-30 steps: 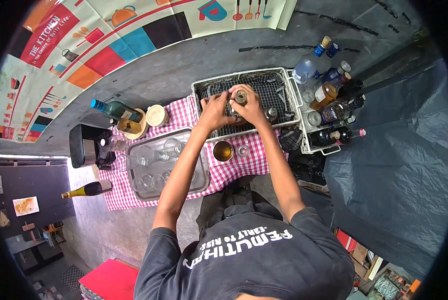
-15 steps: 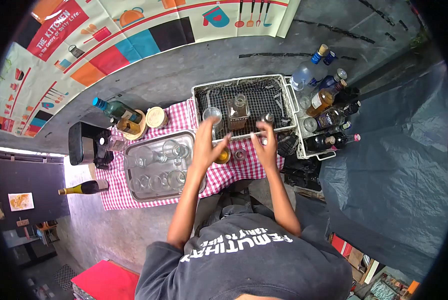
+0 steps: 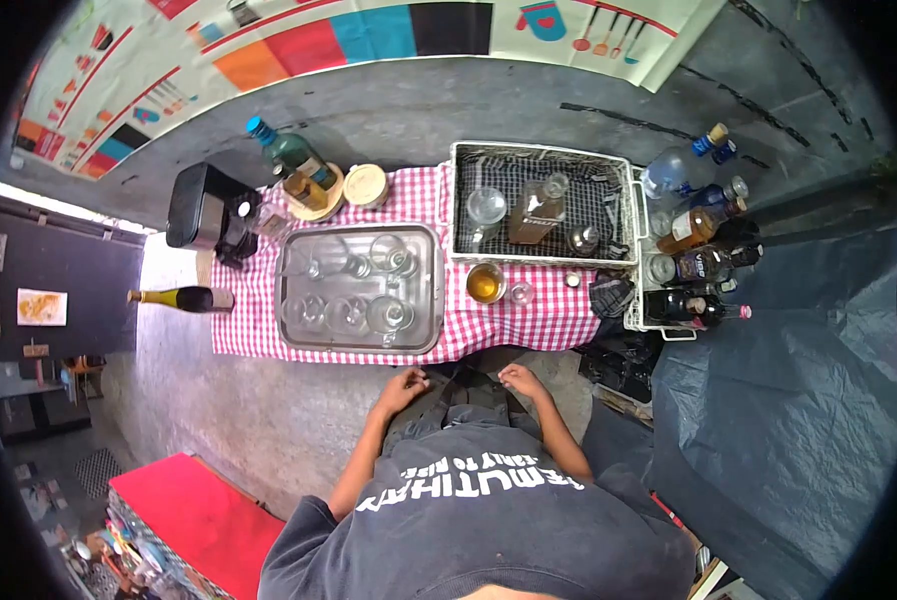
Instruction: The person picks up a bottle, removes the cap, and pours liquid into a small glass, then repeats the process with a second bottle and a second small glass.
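Observation:
My left hand (image 3: 402,390) is by my waist, below the table's front edge, its fingers loosely bent and nothing in them. At the same height my right hand (image 3: 521,381) hangs empty, fingers slightly curled. Neither one touches anything on the table. Nearest on the checked cloth (image 3: 528,325) are a glass of amber drink (image 3: 485,284) and a small clear glass (image 3: 521,293). Behind them a white wire basket (image 3: 543,258) holds a stemmed glass (image 3: 485,208), a square bottle of brown liquid (image 3: 536,222) and a metal-topped item (image 3: 582,240).
Several glasses stand in a metal tray (image 3: 432,290) on the left. Bottles (image 3: 298,158) and a round tub (image 3: 366,186) are behind it, beside a black appliance (image 3: 196,207). A wine bottle (image 3: 193,299) lies at the left edge. Several liquor bottles fill a rack (image 3: 640,300) at right.
Both hands have drawn back from over the basket's front edge to my waist. The camera view has shifted, so the table appears farther right. The basket's contents look the same.

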A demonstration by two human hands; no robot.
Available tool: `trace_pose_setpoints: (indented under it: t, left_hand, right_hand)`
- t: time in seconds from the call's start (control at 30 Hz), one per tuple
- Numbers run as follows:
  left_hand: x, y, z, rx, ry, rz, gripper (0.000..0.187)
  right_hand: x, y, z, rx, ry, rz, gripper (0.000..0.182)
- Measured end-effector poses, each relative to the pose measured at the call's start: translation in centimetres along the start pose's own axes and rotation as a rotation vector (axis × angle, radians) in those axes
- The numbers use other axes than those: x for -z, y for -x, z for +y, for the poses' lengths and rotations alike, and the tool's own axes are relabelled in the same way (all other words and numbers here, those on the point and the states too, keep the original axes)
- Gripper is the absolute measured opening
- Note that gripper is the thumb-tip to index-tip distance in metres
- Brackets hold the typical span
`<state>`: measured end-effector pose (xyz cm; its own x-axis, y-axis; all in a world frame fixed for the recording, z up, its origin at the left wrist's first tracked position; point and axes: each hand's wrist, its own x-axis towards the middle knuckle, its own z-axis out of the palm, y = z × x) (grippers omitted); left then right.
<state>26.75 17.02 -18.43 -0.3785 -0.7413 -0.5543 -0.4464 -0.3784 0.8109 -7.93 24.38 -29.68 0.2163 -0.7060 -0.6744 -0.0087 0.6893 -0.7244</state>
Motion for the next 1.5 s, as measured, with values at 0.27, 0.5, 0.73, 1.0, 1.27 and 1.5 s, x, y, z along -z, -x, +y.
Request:
trace_pose_setpoints:
  t: [0.27, 0.5, 0.73, 1.0, 1.27, 1.5]
  left_hand:
    - [2.6, -0.1, -14.2, 0.339, -0.034, 0.272, 0.04]
    - [7.1, 2.7, -13.6, 0.249, -0.091, 0.294, 0.037]
    - [16.1, 4.0, -19.3, 0.27, 0.004, 0.166, 0.038]
    - [24.7, 5.1, -24.1, 0.199, -0.369, 0.058, 0.05]
    - [27.8, 7.8, -19.6, 0.098, -0.309, 0.035, 0.046]
    - [30.9, 11.8, -4.7, -0.083, -0.089, -0.061, 0.029]
  right_hand:
    - [-2.8, -2.0, -0.9, -0.193, 0.513, 0.049, 0.026]
    - [-8.2, -4.2, -6.0, -0.208, 0.318, 0.189, 0.029]
    - [-19.0, -5.7, -6.5, -0.244, 0.179, 0.289, 0.025]
    - [-29.9, -4.7, -6.1, -0.161, 0.19, 0.178, 0.023]
    - [-34.1, -6.0, -11.2, 0.079, 0.6, -0.004, 0.033]
    - [-38.5, -2.9, -24.1, 0.323, 0.214, -0.055, 0.015]
